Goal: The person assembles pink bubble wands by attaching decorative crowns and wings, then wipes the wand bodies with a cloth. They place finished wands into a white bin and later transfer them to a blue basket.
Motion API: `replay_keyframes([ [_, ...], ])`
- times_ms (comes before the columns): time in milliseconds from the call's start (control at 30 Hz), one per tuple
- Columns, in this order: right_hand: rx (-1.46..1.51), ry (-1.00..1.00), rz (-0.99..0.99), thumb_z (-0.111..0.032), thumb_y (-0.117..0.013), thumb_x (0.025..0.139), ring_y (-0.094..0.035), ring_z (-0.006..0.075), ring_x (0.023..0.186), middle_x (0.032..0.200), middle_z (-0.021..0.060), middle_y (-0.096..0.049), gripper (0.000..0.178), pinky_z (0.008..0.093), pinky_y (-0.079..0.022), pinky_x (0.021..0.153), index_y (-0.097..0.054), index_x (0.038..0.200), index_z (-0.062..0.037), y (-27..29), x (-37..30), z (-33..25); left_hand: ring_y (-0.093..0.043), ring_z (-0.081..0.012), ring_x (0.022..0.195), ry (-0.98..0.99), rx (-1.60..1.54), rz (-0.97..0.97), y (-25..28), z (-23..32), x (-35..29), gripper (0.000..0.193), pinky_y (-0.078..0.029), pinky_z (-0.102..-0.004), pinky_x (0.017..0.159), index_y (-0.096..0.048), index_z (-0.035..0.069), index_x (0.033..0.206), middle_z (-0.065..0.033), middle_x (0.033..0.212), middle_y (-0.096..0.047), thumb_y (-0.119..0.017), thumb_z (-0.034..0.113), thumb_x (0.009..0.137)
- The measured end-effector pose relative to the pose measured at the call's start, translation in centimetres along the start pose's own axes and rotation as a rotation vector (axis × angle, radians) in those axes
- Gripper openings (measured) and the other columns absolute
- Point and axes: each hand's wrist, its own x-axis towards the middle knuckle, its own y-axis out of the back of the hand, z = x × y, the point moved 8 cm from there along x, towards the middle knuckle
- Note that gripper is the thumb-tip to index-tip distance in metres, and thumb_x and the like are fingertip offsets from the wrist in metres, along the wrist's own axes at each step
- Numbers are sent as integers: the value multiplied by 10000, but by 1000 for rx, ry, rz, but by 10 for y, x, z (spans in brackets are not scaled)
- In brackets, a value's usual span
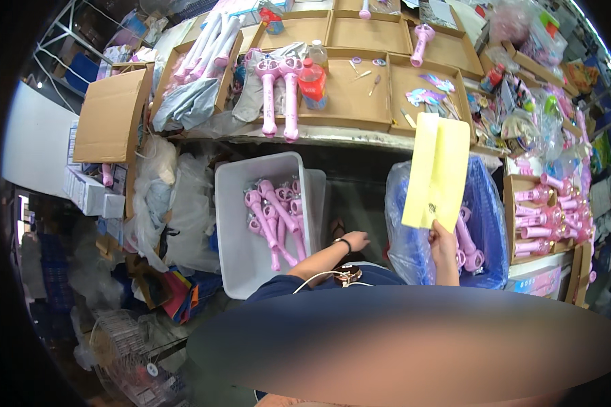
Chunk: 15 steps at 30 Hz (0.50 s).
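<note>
Setting: cluttered packing workspace seen from above; a long table (360, 139) runs across the upper half, covered with shallow cardboard trays (349, 95).
Table contents: two pink toy wands (280, 95) lie side by side, heads away from the person, beside a red-capped bottle (312, 81); small tools and stickers are scattered in the trays.
Floor, left: white plastic bin (241, 203) below the table edge, holding a loose pile of pink wands (275, 217), handles pointing toward the person.
Floor, right: blue basket (489, 224) lined with a clear plastic bag (407, 230); more pink wands show inside it.
Far right: open cardboard box (516, 217) packed with pink wands laid in rows.
Right hand: right hand (442, 239) raised, forearm coming straight up from the lower edge, wrist roughly in line with the arm.
Right grip: fingers pinched on the lower edge of a yellow sheet (436, 169), which stands upright, tilted slightly right, in front of the blue basket and reaching up over the table edge.
Left hand: left hand (355, 241) low, forearm angled in from lower centre, dark band at the wrist, knuckles up.
Left grip: fingers curled loosely, holding nothing that I can make out; it sits between the white bin and the bag, just beside the bin's near corner.
</note>
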Motion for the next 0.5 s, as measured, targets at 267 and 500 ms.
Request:
replay_keyframes([
  [267, 3, -83, -99, -111, -619, 839, -503, 92, 557, 690, -12, -539, 103, 227, -418, 477, -572, 925, -80, -192, 105, -7, -598, -375, 865, 265, -90, 313, 121, -148, -58, 381, -463, -440, 770, -635, 19, 893, -212, 855, -632, -503, 373, 845],
  [500, -69, -169, -114, -78, -583, 853, -543, 134, 626, 763, 35, -566, 123, 240, -443, 520, -544, 961, -34, -261, 192, 11, -589, -382, 836, 326, -416, 669, 197, -162, -87, 321, -457, -427, 732, -612, 12, 890, -215, 846, -620, -520, 317, 854],
])
